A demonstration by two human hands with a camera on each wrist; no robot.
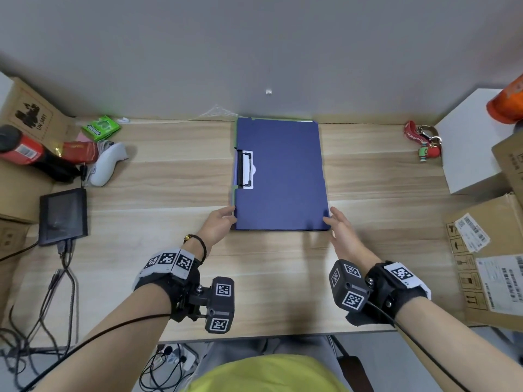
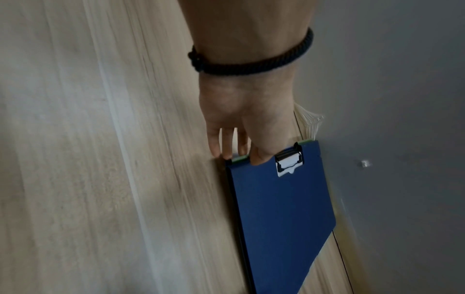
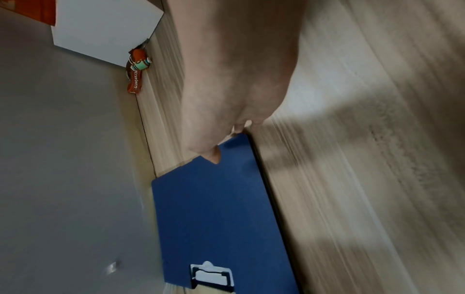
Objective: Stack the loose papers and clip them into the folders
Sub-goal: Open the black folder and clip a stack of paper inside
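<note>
A blue folder lies closed on the wooden desk, its far edge against the grey wall. Its black clip sits on the left edge. A green folder edge shows beneath it. My left hand pinches the near left corner, thumb on top and fingers at the edge. My right hand holds the near right corner, thumb on the cover. I see no loose papers.
A red keychain, a white box and cardboard boxes stand at the right. At the left are a small screen, a white controller, a red bottle and a green packet.
</note>
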